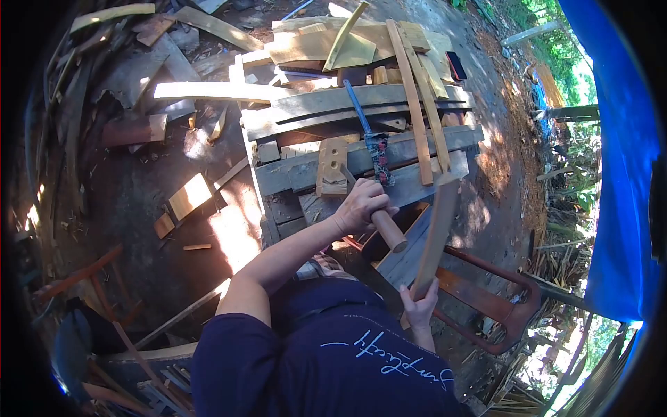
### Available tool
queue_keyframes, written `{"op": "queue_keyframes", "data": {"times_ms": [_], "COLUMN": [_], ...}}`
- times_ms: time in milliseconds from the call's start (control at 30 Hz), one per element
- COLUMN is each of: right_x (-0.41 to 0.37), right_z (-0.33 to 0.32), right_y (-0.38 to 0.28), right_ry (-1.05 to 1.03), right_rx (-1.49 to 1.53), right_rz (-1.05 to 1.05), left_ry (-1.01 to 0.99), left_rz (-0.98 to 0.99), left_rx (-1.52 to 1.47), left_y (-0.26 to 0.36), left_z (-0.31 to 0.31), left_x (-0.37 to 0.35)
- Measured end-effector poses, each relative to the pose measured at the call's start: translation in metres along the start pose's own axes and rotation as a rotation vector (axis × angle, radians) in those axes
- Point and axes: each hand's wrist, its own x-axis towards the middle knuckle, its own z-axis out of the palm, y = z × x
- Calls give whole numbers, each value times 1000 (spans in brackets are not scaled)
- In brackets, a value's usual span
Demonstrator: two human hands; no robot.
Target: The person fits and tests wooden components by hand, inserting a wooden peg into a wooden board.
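My left hand is closed around a thick, round wooden handle, whose blunt end points down toward my body. What sits at the handle's other end is mostly hidden by the hand. At lower right, my right hand grips the lower part of a long wooden slat, which stands tilted up beside the workbench. Close to my left hand lies a wooden block with holes in it. A blue metal bar with a cloth-wrapped grip rests across the bench planks.
The plank-topped workbench carries stacked boards, two long strips and a phone. Wood scraps lie on the ground at left. A reddish-brown wooden frame stands at right, near a blue tarp.
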Motion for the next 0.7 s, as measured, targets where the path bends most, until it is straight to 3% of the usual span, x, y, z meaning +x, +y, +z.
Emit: {"op": "queue_keyframes", "data": {"times_ms": [100, 400, 467, 700], "right_x": [5, 0, -1, 3], "right_z": [-1, 9, 8, 7], "right_y": [-2, -6, -11, -10], "right_ry": [66, -3, -25, -14], "right_rx": [48, 75, 94, 114], "right_rz": [2, -34, 53, 56], "left_ry": [17, 86, 72, 52], "left_rz": [-12, -84, -96, -192], "left_rx": [-44, -14, -2, -4], "left_y": [10, 1, -5, -12], "left_z": [0, -1, -2, -4], "left_x": [12, 20, 20, 18]}}
